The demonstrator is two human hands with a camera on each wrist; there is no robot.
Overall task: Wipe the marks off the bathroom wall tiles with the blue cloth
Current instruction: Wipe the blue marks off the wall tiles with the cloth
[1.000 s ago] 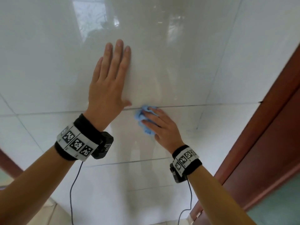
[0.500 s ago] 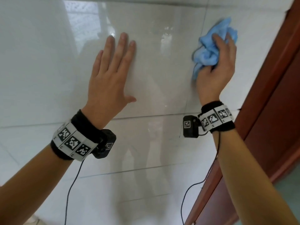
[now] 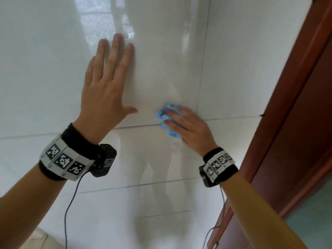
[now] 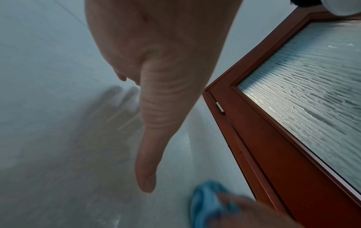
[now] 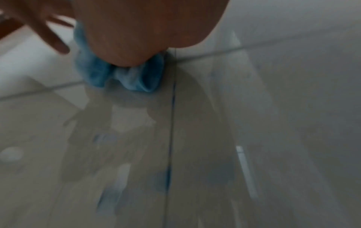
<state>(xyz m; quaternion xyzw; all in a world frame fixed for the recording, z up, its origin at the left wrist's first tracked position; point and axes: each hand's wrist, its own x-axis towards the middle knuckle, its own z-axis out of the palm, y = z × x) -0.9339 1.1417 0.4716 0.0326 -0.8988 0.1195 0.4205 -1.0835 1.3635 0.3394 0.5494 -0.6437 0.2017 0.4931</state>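
Item: your left hand, fingers straight and spread, lay flat on the wall tiles, bracing. Item: your right hand pressed the bunched blue cloth to the wall where a horizontal grout line meets a vertical one; whether its fingers curled round the cloth could not be told. Step in hand: wiping, mid-stroke, by my judgement. Faint streaks showed just below the cloth; your next pass probably called for firm pressure there. Door frame stood to the right.

A reddish-brown wooden door stands at the right, with a frosted, rippled glass panel.
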